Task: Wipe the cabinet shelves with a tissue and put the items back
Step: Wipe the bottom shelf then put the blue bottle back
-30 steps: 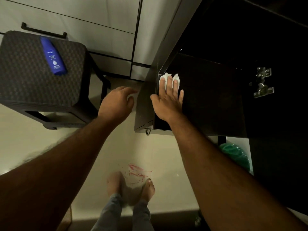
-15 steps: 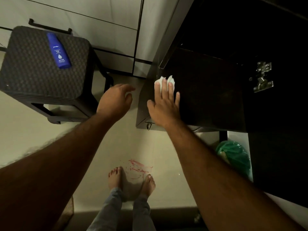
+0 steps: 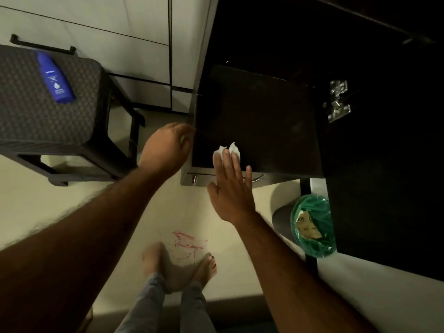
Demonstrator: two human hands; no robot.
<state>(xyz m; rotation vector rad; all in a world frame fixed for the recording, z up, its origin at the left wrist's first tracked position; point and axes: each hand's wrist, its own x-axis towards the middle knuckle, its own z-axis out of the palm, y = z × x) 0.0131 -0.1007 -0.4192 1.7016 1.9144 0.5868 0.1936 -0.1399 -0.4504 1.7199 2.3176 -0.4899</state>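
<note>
Presently, your right hand [image 3: 230, 188] pressed flat, fingers straight, on the tissue [image 3: 227, 150] at the shelf [image 3: 264, 116] near-left edge; unwiped surface lay far-right. Your left hand [image 3: 165, 150], loosely curled, held nothing.

The right hand [image 3: 230, 191] covers most of the white tissue [image 3: 227, 150]; only its far edge shows. The cabinet [image 3: 264, 111] interior is too dark to read, and the feet [image 3: 179, 263] are blurred.

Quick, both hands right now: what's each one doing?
Left hand: loosely curled, holds nothing visible.
Right hand: flat, fingers straight, pressing tissue on shelf.
</note>
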